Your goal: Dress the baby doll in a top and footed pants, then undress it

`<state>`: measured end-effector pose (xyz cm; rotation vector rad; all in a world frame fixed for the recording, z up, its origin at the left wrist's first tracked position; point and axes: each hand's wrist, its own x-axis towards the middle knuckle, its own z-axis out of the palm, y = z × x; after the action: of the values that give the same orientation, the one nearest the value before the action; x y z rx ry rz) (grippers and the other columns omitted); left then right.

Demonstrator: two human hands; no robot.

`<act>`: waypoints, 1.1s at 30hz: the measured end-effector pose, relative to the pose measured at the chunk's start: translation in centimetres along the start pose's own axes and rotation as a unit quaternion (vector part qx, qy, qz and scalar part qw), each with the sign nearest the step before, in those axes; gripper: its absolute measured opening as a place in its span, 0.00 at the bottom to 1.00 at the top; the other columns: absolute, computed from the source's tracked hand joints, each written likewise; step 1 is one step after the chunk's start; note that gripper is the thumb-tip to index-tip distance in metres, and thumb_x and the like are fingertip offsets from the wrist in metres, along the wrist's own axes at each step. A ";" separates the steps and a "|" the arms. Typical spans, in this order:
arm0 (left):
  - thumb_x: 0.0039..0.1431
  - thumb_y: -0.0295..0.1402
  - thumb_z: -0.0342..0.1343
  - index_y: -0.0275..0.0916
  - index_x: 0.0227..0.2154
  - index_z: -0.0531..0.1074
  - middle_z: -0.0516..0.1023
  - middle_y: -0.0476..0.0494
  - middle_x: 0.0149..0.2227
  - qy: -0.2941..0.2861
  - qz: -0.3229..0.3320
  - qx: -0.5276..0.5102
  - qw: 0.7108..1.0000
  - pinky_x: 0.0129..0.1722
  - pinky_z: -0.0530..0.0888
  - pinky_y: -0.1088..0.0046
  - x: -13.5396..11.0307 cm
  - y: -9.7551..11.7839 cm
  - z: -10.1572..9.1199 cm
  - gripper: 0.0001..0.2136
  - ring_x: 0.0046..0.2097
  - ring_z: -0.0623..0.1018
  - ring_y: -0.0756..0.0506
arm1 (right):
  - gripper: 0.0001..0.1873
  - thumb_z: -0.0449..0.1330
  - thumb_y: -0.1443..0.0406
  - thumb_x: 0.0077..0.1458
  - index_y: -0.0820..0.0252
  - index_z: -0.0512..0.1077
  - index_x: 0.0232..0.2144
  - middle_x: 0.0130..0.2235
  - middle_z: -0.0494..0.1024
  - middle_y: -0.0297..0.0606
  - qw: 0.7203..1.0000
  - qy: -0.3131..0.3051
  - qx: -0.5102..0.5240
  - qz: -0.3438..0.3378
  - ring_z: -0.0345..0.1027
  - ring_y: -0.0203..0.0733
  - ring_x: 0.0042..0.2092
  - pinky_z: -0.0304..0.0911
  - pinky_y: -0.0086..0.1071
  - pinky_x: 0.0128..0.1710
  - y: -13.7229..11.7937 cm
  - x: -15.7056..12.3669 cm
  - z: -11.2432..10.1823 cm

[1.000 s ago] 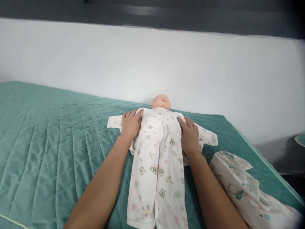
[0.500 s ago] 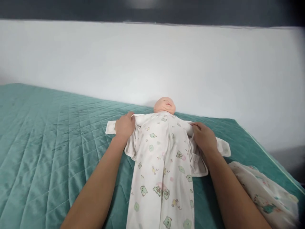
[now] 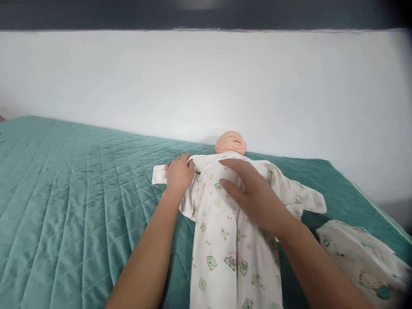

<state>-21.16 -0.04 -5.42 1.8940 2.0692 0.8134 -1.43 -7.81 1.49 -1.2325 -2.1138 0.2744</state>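
Note:
A baby doll [image 3: 231, 142] lies on its back on a teal quilted bed [image 3: 71, 180], its head toward the white wall. White printed baby clothes [image 3: 225, 240] with small animal figures cover its body. My left hand [image 3: 178, 175] rests on the garment's left shoulder and sleeve, fingers bent over the cloth edge. My right hand [image 3: 254, 195] lies flat on the doll's chest, fingers stretched toward the left. The doll's body and arms are hidden under the cloth.
Another white printed garment [image 3: 363, 262] lies bunched at the bed's right edge near me. A white wall [image 3: 206, 81] runs right behind the doll's head. The bed's right edge slants along the right side of the view.
My right hand has moved from the garment's right side onto the doll's chest. The left hand has stayed on the left shoulder. The view has shifted slightly left.

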 end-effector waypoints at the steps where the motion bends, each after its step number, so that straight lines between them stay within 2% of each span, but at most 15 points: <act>1: 0.67 0.34 0.44 0.44 0.53 0.72 0.79 0.38 0.53 -0.002 0.002 -0.004 1.000 0.60 0.62 0.52 0.0 0.0 -0.1 0.17 0.57 0.75 0.36 | 0.20 0.57 0.63 0.61 0.51 0.68 0.56 0.56 0.75 0.40 0.998 -0.038 -0.045 -0.023 0.66 0.54 0.59 0.60 0.50 0.59 -0.4 1.0 0.8; 3: 0.67 0.34 0.44 0.43 0.52 0.72 0.79 0.37 0.53 -0.006 0.007 -0.011 1.000 0.60 0.62 0.52 0.0 -0.1 -0.2 0.16 0.57 0.75 0.36 | 0.20 0.57 0.65 0.59 0.56 0.69 0.54 0.54 0.76 0.46 0.983 -0.109 -0.135 -0.054 0.66 0.57 0.57 0.60 0.52 0.57 -0.9 3.6 2.6; 6: 0.67 0.35 0.44 0.44 0.52 0.72 0.79 0.37 0.53 -0.008 0.012 -0.013 1.000 0.59 0.63 0.52 0.1 -0.3 -0.3 0.16 0.56 0.75 0.36 | 0.14 0.56 0.68 0.58 0.61 0.72 0.47 0.48 0.77 0.51 0.949 -0.206 -0.235 -0.043 0.70 0.58 0.50 0.64 0.48 0.48 -1.2 7.4 5.2; 10: 0.68 0.37 0.43 0.42 0.48 0.73 0.80 0.35 0.49 -0.014 0.013 0.004 1.000 0.55 0.66 0.52 0.1 -0.4 -0.5 0.15 0.53 0.77 0.35 | 0.13 0.54 0.70 0.58 0.63 0.73 0.45 0.51 0.75 0.57 0.926 -0.234 -0.292 -0.052 0.68 0.61 0.51 0.65 0.48 0.44 -1.1 10.4 7.4; 13: 0.68 0.37 0.43 0.41 0.48 0.73 0.80 0.35 0.49 -0.014 0.013 0.019 1.000 0.54 0.67 0.53 0.1 -0.4 -0.5 0.16 0.52 0.77 0.34 | 0.15 0.56 0.68 0.58 0.64 0.72 0.47 0.53 0.73 0.58 0.913 -0.262 -0.310 -0.034 0.68 0.62 0.53 0.65 0.49 0.45 -0.6 11.1 8.3; 16: 0.68 0.38 0.44 0.43 0.51 0.73 0.80 0.37 0.49 -0.013 0.012 0.030 0.999 0.55 0.67 0.55 0.1 -0.3 -0.5 0.16 0.53 0.77 0.36 | 0.15 0.60 0.66 0.55 0.64 0.73 0.46 0.50 0.76 0.55 0.898 -0.311 -0.312 -0.007 0.71 0.59 0.49 0.65 0.47 0.44 -0.2 11.7 8.5; 19: 0.68 0.37 0.44 0.47 0.52 0.73 0.81 0.41 0.49 -0.013 0.009 0.035 0.999 0.54 0.68 0.58 0.1 -0.3 -0.6 0.16 0.53 0.77 0.38 | 0.13 0.62 0.64 0.54 0.62 0.74 0.43 0.40 0.80 0.48 0.887 -0.350 -0.302 0.000 0.75 0.53 0.40 0.65 0.41 0.39 -0.1 12.4 8.1; 21: 0.68 0.35 0.44 0.49 0.53 0.73 0.80 0.43 0.51 -0.009 0.000 0.026 1.000 0.52 0.69 0.61 0.1 -0.4 -0.9 0.17 0.53 0.77 0.39 | 0.15 0.60 0.61 0.57 0.61 0.74 0.45 0.37 0.81 0.44 0.879 -0.368 -0.302 -0.002 0.75 0.51 0.36 0.64 0.39 0.36 0.0 12.6 7.4; 25: 0.67 0.33 0.44 0.51 0.54 0.73 0.79 0.44 0.51 0.009 -0.014 0.007 1.000 0.45 0.72 0.65 0.1 -0.8 -1.4 0.18 0.51 0.77 0.39 | 0.22 0.56 0.53 0.62 0.54 0.70 0.55 0.43 0.80 0.43 0.872 -0.369 -0.320 -0.011 0.74 0.52 0.42 0.61 0.37 0.36 0.1 12.5 5.1; 29: 0.66 0.30 0.43 0.53 0.55 0.73 0.78 0.44 0.50 0.015 -0.032 -0.004 0.999 0.42 0.71 0.66 0.2 -1.4 -1.5 0.20 0.49 0.78 0.41 | 0.19 0.55 0.52 0.63 0.51 0.72 0.51 0.45 0.79 0.43 0.878 -0.341 -0.335 -0.004 0.73 0.51 0.44 0.59 0.36 0.37 0.5 12.2 2.5; 33: 0.64 0.27 0.44 0.54 0.55 0.72 0.76 0.44 0.51 -0.011 -0.024 -0.005 1.000 0.40 0.71 0.66 0.2 -1.9 -1.2 0.23 0.48 0.78 0.41 | 0.18 0.54 0.52 0.63 0.49 0.73 0.50 0.44 0.78 0.41 0.896 -0.297 -0.329 0.030 0.72 0.49 0.43 0.58 0.37 0.37 1.3 12.0 0.4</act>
<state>-23.42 -0.22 -5.38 1.8329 2.0859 0.7873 -4.74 2.93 5.79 -1.7663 -2.8379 -0.0746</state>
